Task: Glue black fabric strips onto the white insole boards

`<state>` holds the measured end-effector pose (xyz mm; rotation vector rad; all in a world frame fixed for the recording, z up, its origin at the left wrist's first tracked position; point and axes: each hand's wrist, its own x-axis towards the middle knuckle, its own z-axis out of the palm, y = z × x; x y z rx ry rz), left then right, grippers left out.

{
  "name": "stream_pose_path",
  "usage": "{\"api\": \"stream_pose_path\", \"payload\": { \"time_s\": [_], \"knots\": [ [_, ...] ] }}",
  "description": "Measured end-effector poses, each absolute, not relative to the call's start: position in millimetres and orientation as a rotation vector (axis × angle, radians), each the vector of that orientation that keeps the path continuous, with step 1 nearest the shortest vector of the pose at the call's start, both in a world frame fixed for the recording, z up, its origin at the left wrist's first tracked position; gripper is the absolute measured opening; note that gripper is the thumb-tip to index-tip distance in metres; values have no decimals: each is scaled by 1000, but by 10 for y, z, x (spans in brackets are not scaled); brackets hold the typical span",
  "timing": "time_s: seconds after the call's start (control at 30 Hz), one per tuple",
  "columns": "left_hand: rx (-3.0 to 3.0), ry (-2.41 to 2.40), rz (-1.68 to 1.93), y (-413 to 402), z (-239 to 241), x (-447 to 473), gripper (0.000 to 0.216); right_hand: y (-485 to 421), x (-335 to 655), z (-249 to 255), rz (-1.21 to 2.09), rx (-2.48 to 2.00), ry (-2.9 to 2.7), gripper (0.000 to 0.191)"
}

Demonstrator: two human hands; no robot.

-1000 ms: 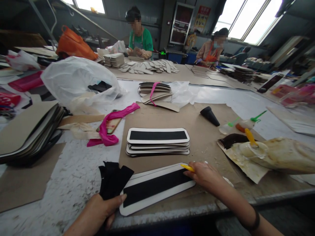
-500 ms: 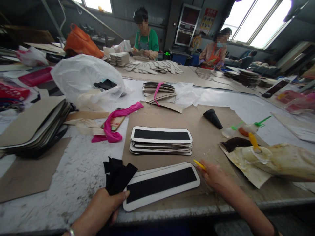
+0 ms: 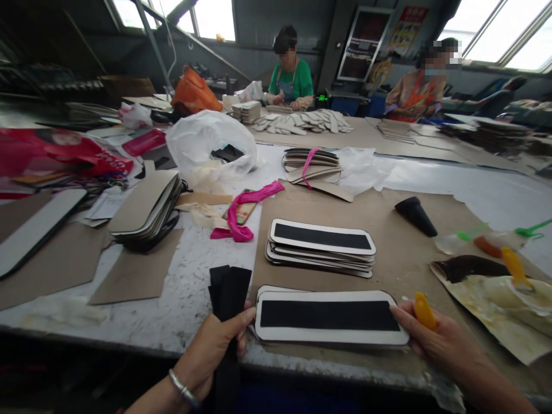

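A long white-edged panel with a black centre strip [image 3: 330, 316] lies flat at the table's near edge. My left hand [image 3: 213, 351] grips a bundle of black fabric strips [image 3: 228, 287], with its thumb touching the panel's left end. My right hand [image 3: 440, 339] holds a yellow-handled tool [image 3: 425, 310] and rests at the panel's right end. Behind the panel sits a stack of similar black-and-white panels [image 3: 321, 244] on brown cardboard [image 3: 401, 253].
A pink ribbon [image 3: 241, 215], a black cone [image 3: 416, 215], glue bottles [image 3: 491, 244] and a glue-smeared sheet [image 3: 495, 293] lie nearby. Stacked boards [image 3: 146, 210] and a white plastic bag [image 3: 211, 144] are at left. Two people work at the far end of the table.
The view has swung left. The panel now lies square to the table edge, with both hands at its ends. The black strips stand more upright in my left hand.
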<state>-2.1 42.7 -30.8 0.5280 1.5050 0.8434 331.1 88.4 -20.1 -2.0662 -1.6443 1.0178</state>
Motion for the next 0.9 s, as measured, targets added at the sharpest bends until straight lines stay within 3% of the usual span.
{"api": "stream_pose_path", "payload": {
  "time_s": [0.4, 0.7, 0.9],
  "knots": [
    [683, 1458, 845, 516, -119, -155, 40, 862, 3111, -18, 1248, -1963, -1486, 45],
    [908, 1473, 1004, 1499, 312, -106, 35, 1670, 3027, 341, 1060, -1870, -1533, 42],
    [1282, 1586, 1213, 1903, 348, -178, 28, 1906, 3107, 476, 1128, -1581, -1383, 48]
  ]
}}
